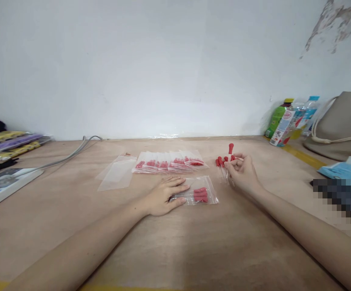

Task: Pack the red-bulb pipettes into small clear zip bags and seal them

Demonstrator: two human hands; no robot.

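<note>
My left hand (167, 196) lies flat, fingers spread, over the left part of a clear zip bag (213, 196). Inside that bag, several red rubber bulbs (200, 195) of droppers show at its right end; their tubes are partly under my fingers. My right hand (242, 171) pinches a glass dropper (230, 149) upright, its red bulb on top. Just left of and behind that hand, several loose droppers (219, 161) lie with red bulbs toward the wall. Behind my left hand, a row of overlapping filled zip bags (163, 163) holds more red-bulbed droppers.
Flat clear bags (117, 173) lie left of the row. At the far right are drink bottles (280, 121), a grey hat (341, 125) and a blue packet (345, 171). On the left, a cable (69, 157) runs to a white power strip (20, 182), near stacked yellow and purple packets (14, 141).
</note>
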